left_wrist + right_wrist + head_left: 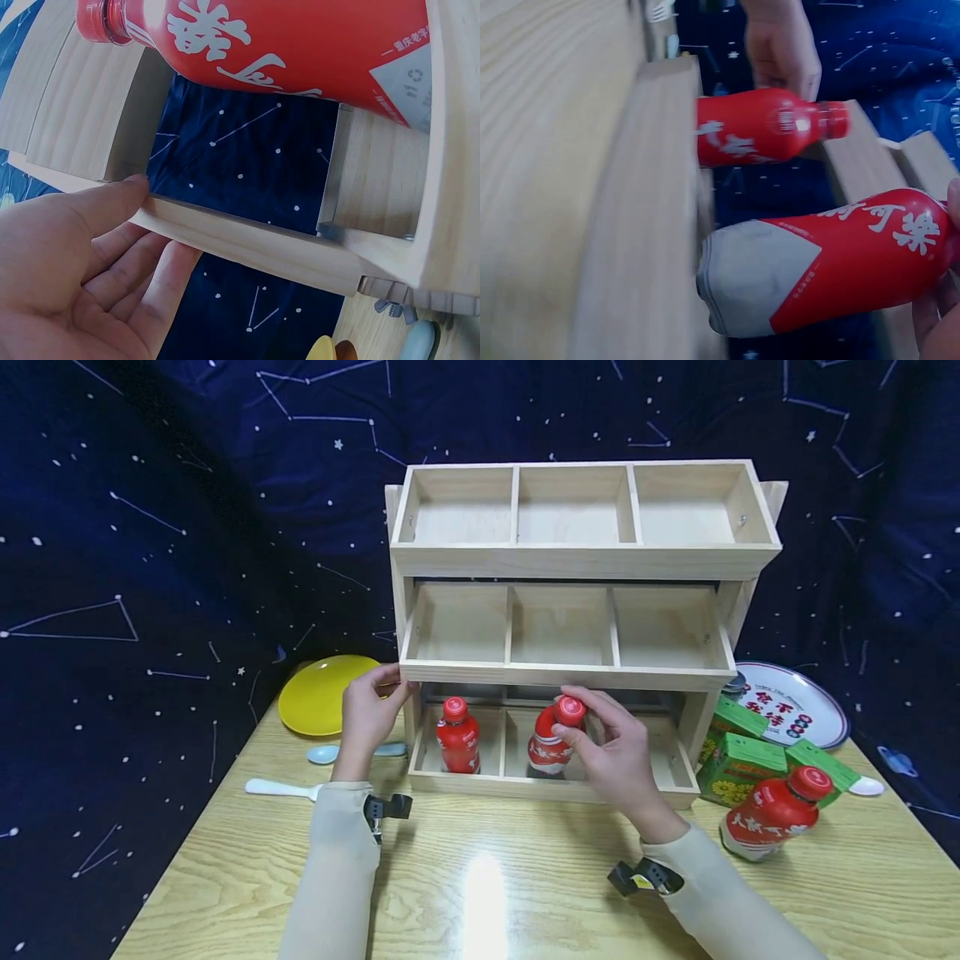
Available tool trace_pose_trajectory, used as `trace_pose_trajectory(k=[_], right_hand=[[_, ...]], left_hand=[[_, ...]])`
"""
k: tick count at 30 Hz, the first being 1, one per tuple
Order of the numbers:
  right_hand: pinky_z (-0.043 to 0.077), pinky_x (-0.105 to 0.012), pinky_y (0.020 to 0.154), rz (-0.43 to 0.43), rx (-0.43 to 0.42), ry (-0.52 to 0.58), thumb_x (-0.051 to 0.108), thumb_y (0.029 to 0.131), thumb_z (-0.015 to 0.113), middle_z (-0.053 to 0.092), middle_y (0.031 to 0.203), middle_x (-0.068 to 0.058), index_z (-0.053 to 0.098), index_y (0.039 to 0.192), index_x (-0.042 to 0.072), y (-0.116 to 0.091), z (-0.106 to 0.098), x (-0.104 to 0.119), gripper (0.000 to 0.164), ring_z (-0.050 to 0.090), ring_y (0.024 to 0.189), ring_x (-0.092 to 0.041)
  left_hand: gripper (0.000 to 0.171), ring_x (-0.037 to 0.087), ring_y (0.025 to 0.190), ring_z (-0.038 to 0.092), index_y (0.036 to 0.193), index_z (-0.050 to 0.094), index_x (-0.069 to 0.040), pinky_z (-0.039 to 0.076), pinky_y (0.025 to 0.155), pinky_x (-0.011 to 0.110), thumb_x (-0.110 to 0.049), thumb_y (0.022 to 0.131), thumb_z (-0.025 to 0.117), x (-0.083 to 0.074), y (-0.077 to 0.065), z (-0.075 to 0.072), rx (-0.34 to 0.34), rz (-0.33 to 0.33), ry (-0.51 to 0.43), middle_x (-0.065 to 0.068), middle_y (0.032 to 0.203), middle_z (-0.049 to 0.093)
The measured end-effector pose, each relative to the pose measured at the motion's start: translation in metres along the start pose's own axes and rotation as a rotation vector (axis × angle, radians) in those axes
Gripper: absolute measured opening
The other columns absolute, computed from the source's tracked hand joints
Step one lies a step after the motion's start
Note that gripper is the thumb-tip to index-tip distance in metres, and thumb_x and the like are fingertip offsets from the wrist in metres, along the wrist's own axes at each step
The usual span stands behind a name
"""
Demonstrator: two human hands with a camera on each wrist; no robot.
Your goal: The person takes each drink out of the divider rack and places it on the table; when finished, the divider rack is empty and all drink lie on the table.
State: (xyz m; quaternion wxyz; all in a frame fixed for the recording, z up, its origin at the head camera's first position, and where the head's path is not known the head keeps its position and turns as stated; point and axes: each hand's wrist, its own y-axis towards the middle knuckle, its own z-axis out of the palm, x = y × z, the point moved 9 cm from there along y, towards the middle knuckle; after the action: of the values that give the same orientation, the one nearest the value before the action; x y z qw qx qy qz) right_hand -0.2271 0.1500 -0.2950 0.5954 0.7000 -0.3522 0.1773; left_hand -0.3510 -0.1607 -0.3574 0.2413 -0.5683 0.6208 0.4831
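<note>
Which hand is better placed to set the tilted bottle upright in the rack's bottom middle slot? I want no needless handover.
Right. The right hand already grips the tilted bottle by its cap end inside that slot. The left hand only steadies the rack at its left post.

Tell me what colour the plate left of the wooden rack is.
Yellow. The plate shows best in the head view, lying on the table beside the left hand.

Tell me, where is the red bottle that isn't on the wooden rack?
In the head view, that red bottle lies tilted on the table to the right of the wooden rack, just in front of the green cartons.
</note>
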Motion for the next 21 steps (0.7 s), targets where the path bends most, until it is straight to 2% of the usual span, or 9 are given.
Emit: trace_pose_trajectory(k=[6, 12, 21], right_hand=[[0.051, -0.019, 0.091, 0.013, 0.005, -0.042, -0.02, 0.073, 0.076, 0.065, 0.114, -0.015, 0.064, 0.125, -0.004, -0.002, -0.022, -0.001, 0.056, 0.062, 0.103, -0.011], [0.052, -0.02, 0.09, 0.053, 0.011, -0.096, -0.02, 0.073, 0.075, 0.065, 0.113, -0.011, 0.065, 0.128, 0.002, -0.011, -0.048, 0.007, 0.06, 0.063, 0.101, -0.013], [0.049, -0.014, 0.09, 0.11, -0.002, -0.185, -0.025, 0.07, 0.074, 0.066, 0.115, -0.006, 0.064, 0.126, -0.004, -0.033, -0.094, 0.008, 0.06, 0.061, 0.099, -0.013]], left_hand=[[0.035, 0.025, 0.1, 0.068, 0.122, 0.07, -0.011, 0.058, 0.084, 0.037, -0.028, 0.091, 0.074, -0.001, -0.001, 0.0, 0.0, 0.002, -0.006, 0.008, 0.113, 0.07], [0.036, 0.024, 0.101, 0.067, 0.123, 0.07, -0.012, 0.058, 0.084, 0.037, -0.029, 0.091, 0.073, 0.001, 0.0, 0.0, 0.004, -0.004, -0.006, 0.008, 0.114, 0.069], [0.038, 0.023, 0.1, 0.067, 0.123, 0.07, -0.011, 0.058, 0.084, 0.035, -0.031, 0.09, 0.074, 0.001, 0.0, -0.001, -0.001, -0.001, -0.012, 0.007, 0.113, 0.07]])
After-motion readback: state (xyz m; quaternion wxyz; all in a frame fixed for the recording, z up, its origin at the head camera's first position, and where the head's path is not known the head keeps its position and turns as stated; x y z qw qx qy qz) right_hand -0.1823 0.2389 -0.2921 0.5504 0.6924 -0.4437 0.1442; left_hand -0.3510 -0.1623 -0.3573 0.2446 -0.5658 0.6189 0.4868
